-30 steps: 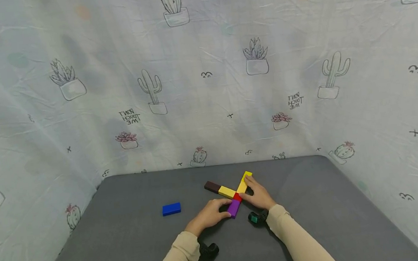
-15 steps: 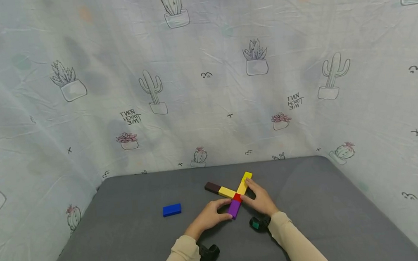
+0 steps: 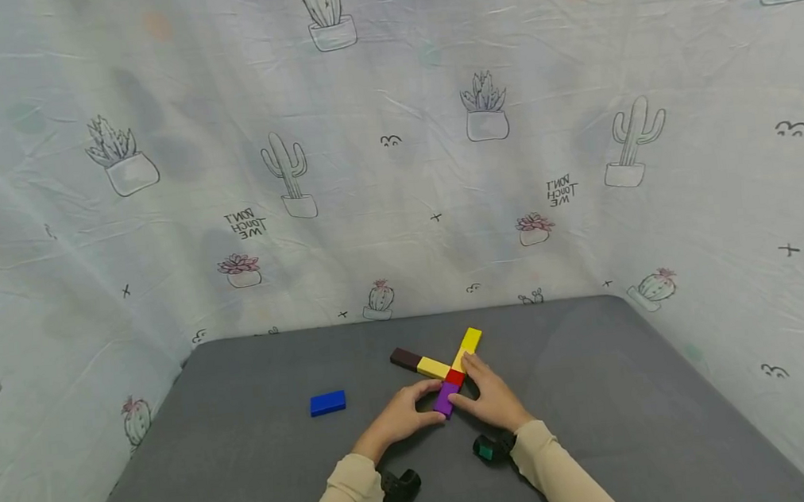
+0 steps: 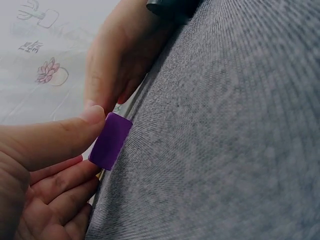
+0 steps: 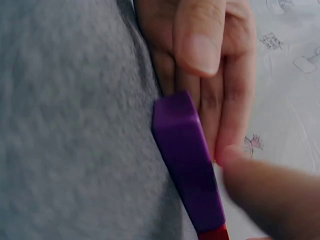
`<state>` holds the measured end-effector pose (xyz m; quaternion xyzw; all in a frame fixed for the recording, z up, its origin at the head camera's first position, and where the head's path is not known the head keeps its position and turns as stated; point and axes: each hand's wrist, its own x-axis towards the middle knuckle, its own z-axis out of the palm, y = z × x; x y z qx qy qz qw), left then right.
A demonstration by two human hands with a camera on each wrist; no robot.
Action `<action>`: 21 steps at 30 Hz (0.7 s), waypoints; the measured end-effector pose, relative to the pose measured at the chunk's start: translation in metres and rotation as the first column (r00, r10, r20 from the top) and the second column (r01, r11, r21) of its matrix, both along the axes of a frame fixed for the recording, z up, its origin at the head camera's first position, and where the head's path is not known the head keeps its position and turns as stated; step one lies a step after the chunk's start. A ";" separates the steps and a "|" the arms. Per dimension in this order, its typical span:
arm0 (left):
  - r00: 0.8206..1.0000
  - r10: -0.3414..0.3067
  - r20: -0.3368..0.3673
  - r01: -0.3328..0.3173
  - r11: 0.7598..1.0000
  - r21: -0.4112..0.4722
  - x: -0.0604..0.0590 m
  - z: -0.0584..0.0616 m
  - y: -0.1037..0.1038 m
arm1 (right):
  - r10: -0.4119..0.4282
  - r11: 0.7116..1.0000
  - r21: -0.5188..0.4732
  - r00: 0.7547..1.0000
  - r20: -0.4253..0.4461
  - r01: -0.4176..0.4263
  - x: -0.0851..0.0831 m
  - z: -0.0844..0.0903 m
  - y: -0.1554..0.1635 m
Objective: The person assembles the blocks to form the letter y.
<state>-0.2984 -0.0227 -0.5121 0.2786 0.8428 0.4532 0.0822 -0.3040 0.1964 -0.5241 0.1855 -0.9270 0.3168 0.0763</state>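
Observation:
A purple block lies at the near end of a row, with a red block and a bright yellow piece beyond it. My left hand holds the purple block from the left, thumb at its near end and forefinger farther along the side. On the right side, my right hand has its thumb against the purple block and its forefinger on the yellow piece. In the right wrist view, the purple block meets the red one end to end. Its near end faces the left wrist camera.
From the red block, a paler yellow block and a dark brown block branch to the far left. A blue block lies alone on the grey table. A curtain printed with cacti surrounds the table.
My right hand has slid nearer along the row, its thumb going from the red block to the purple one. My left hand stays by the purple block; the blue block lies where it was.

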 end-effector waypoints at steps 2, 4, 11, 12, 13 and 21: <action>1.000 -0.004 -0.009 0.004 1.000 -0.001 0.000 0.000 0.000 | 0.004 1.000 0.024 1.000 -0.001 -0.004 0.001 0.000 -0.001; 1.000 -0.006 -0.020 0.006 1.000 -0.007 0.000 -0.001 0.000 | 0.003 0.999 0.038 1.000 -0.010 -0.003 0.001 0.000 -0.002; 1.000 0.002 -0.024 -0.003 1.000 -0.007 0.001 -0.001 -0.002 | -0.002 0.999 0.039 1.000 0.006 0.001 -0.001 -0.002 -0.003; 1.000 0.006 -0.023 -0.006 1.000 -0.004 0.002 -0.001 -0.003 | 0.001 0.999 0.035 1.000 0.006 -0.001 -0.001 -0.002 -0.003; 1.000 0.009 -0.022 -0.009 1.000 0.002 0.002 -0.001 -0.004 | 0.003 1.000 0.031 1.000 0.008 -0.003 -0.001 -0.002 -0.004; 0.999 0.040 -0.029 -0.038 0.998 0.054 0.006 0.000 -0.014 | 0.008 0.999 0.033 1.000 0.012 -0.008 0.002 -0.001 -0.002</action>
